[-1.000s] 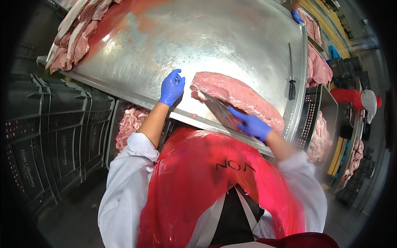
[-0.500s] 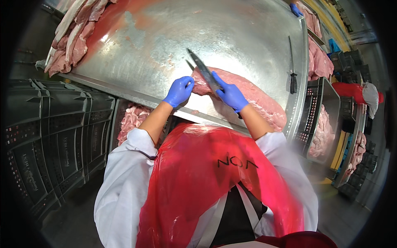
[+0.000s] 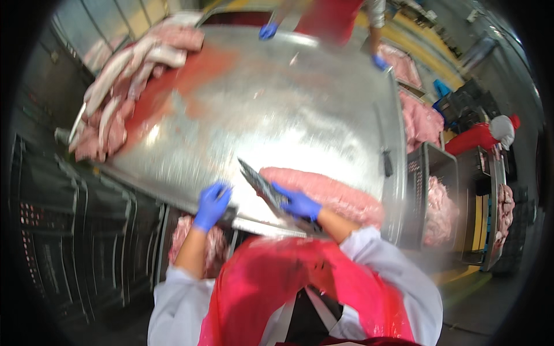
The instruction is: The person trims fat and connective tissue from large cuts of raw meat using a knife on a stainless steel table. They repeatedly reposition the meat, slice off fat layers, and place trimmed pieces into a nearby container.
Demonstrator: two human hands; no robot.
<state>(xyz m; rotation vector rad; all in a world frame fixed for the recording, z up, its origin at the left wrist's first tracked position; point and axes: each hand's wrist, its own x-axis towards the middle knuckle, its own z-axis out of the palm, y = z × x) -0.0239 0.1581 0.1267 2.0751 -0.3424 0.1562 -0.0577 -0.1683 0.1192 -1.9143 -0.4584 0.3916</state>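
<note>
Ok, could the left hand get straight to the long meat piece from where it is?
Probably not: the knife, held in the right hand, appears to cross the direct way between the left hand and the meat.

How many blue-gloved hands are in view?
4: your left hand near the front edge of the table, your right hand holding the knife, a gloved hand at the far edge, another gloved hand by the far right corner. More may be hidden.
</note>
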